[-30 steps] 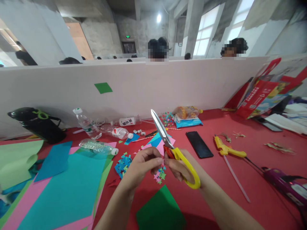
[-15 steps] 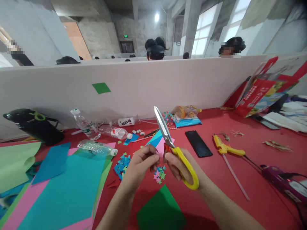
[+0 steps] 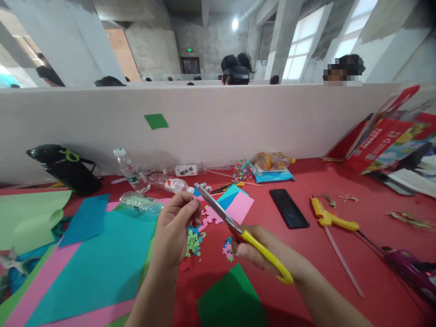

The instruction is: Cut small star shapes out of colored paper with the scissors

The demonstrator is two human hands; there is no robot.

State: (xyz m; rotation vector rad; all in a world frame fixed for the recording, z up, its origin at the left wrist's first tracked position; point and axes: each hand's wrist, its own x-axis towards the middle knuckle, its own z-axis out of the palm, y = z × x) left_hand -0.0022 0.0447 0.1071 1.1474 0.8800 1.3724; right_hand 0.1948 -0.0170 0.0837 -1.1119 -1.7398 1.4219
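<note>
My right hand (image 3: 262, 250) is wrapped round the yellow handles of a pair of scissors (image 3: 221, 211). The blades look closed and point up and left, their tip close to my left hand (image 3: 177, 222). On that hand, thumb and forefinger are pinched together; anything between them is too small to make out. Below the scissors lies a little pile of pink, blue and green paper stars (image 3: 227, 249). Green paper scraps (image 3: 194, 243) are beside my left wrist, and pink scraps (image 3: 211, 215) lie behind the blades. A dark green paper square (image 3: 233, 299) rests between my forearms.
Large coloured sheets (image 3: 102, 263) cover the left side. Plastic bottles (image 3: 139, 203) and a black flask (image 3: 68, 168) stand or lie along the white partition (image 3: 211, 122). To the right are a phone (image 3: 289, 209), a yellow glue gun (image 3: 335, 220) with its cord, and a red bag (image 3: 381, 141).
My left hand has moved left, away from my right. The scissors have swung over to the left and lie flatter. The whole view has shifted slightly left.
</note>
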